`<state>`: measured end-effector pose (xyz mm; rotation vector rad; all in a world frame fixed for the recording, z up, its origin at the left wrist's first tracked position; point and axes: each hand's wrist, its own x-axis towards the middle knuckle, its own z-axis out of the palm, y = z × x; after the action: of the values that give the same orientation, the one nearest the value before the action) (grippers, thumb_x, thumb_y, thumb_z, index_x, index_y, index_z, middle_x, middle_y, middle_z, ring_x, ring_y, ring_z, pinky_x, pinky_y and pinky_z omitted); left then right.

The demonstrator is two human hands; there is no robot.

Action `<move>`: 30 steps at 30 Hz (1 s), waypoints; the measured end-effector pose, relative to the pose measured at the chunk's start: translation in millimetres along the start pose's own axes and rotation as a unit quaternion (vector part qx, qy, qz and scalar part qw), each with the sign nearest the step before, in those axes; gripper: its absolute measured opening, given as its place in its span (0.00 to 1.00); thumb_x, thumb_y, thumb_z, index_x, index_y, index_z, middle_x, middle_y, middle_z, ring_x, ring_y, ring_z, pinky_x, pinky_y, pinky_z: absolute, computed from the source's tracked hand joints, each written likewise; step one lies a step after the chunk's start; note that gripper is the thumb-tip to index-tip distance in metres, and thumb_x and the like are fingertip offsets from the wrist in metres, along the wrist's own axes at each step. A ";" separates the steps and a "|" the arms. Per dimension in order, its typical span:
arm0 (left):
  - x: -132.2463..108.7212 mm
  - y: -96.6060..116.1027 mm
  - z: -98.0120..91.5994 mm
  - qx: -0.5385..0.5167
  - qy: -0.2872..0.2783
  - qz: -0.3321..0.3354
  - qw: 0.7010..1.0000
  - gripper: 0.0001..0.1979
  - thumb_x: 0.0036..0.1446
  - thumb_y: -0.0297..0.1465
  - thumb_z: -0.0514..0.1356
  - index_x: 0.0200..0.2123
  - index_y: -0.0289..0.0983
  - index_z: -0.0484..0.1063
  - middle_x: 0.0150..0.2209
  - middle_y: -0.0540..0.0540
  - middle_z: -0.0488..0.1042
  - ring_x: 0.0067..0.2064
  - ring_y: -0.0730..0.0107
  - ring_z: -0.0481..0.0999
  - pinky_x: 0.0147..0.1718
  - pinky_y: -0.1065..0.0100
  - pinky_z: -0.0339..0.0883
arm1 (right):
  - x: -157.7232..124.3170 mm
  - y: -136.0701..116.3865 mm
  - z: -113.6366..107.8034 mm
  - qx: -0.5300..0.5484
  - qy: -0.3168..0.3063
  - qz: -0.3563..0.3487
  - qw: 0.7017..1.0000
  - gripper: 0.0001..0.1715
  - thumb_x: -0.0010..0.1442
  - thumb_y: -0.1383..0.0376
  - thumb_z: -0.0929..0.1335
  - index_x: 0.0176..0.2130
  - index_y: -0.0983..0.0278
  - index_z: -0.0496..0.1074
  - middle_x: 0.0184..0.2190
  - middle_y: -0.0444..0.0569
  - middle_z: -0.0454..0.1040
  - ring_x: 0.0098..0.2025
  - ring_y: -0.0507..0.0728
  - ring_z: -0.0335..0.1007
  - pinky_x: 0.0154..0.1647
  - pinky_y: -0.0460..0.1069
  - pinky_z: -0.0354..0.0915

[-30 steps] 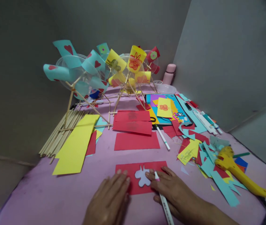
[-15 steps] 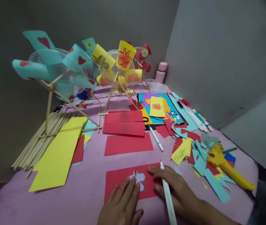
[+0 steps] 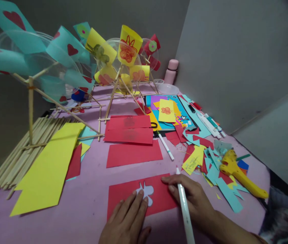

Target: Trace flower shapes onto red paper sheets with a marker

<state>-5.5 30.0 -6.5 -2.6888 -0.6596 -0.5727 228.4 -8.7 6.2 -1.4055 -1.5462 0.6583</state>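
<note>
A red paper sheet (image 3: 123, 196) lies on the pink table (image 3: 88, 210) near the front edge, with a white flower-shaped cutout (image 3: 146, 192) on it. My left hand (image 3: 130, 218) lies flat on the sheet, fingers spread, fingertips touching the cutout. My right hand (image 3: 192, 198) rests on the sheet's right end and holds a white marker pen (image 3: 184, 206), tip pointing away from me.
Paper windmills on stick frames (image 3: 57, 74) stand at the back left. Bamboo sticks (image 3: 12, 162) and yellow paper (image 3: 47, 169) lie left. More red sheets (image 3: 133, 152), a second pen (image 3: 165, 145), paper scraps (image 3: 209, 162), a yellow glue gun (image 3: 240, 174) and a pink bottle (image 3: 171, 71) lie beyond and right.
The view has shifted closer and leftward. My left hand moved right onto the white cutout. My right hand lifted the pen's tip off the cutout and turned it to point away.
</note>
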 end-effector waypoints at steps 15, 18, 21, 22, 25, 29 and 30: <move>-0.6 0.9 2.1 0.023 0.009 0.011 1.000 0.17 0.65 0.35 0.47 0.50 0.37 0.70 0.50 0.48 0.75 0.49 0.66 0.74 0.41 0.68 0.68 | 1.5 -7.1 2.5 -0.172 -0.109 -0.247 0.947 0.08 0.62 0.65 0.65 0.44 0.62 0.68 0.47 0.54 0.78 0.42 0.60 0.74 0.42 0.53 0.70; -0.4 1.8 1.5 0.021 0.012 0.003 1.000 0.17 0.66 0.33 0.45 0.49 0.37 0.70 0.49 0.49 0.75 0.48 0.66 0.74 0.41 0.68 0.68 | 4.5 -7.7 3.9 -0.218 -0.177 -0.278 0.919 0.12 0.64 0.60 0.64 0.46 0.63 0.67 0.50 0.54 0.76 0.46 0.63 0.73 0.44 0.55 0.69; -1.0 3.1 1.7 0.009 0.010 -0.002 1.000 0.17 0.66 0.34 0.46 0.49 0.36 0.70 0.49 0.48 0.75 0.48 0.66 0.74 0.40 0.69 0.69 | 6.4 -8.4 4.8 -0.253 -0.229 -0.272 0.900 0.17 0.65 0.57 0.63 0.50 0.64 0.66 0.49 0.54 0.76 0.49 0.64 0.72 0.44 0.57 0.68; -1.6 3.2 1.3 0.000 0.006 -0.006 1.000 0.17 0.65 0.34 0.47 0.50 0.36 0.70 0.50 0.47 0.75 0.48 0.66 0.74 0.41 0.69 0.69 | 6.6 -8.7 5.0 -0.257 -0.242 -0.262 0.898 0.17 0.65 0.57 0.63 0.49 0.64 0.67 0.49 0.54 0.76 0.49 0.64 0.72 0.45 0.57 0.68; -5.2 1.1 -2.2 -0.025 -0.009 -0.022 0.999 0.17 0.64 0.34 0.49 0.52 0.35 0.68 0.52 0.45 0.73 0.50 0.66 0.73 0.42 0.69 0.70 | 6.5 -9.0 5.1 -0.259 -0.259 -0.238 0.899 0.16 0.66 0.58 0.62 0.48 0.63 0.68 0.50 0.55 0.75 0.51 0.62 0.71 0.47 0.56 0.66; -13.2 -8.7 -11.0 -0.040 -0.033 -0.066 0.996 0.17 0.64 0.34 0.49 0.52 0.38 0.68 0.53 0.47 0.72 0.52 0.66 0.72 0.43 0.67 0.72 | 5.3 -7.8 5.2 -0.250 -0.258 -0.233 0.904 0.15 0.65 0.59 0.62 0.47 0.64 0.69 0.50 0.57 0.75 0.51 0.64 0.71 0.48 0.57 0.64; -14.5 -12.4 -13.6 -0.051 -0.038 -0.080 0.995 0.17 0.64 0.35 0.49 0.53 0.38 0.68 0.53 0.47 0.72 0.52 0.65 0.72 0.44 0.66 0.72 | 4.9 -7.6 5.1 -0.247 -0.258 -0.232 0.905 0.15 0.65 0.60 0.63 0.47 0.64 0.69 0.51 0.58 0.75 0.51 0.64 0.71 0.48 0.57 0.64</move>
<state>-27.6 29.9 1.4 -2.7814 -0.8951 -0.5592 220.6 -4.5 11.8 -1.1754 -2.5082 0.3630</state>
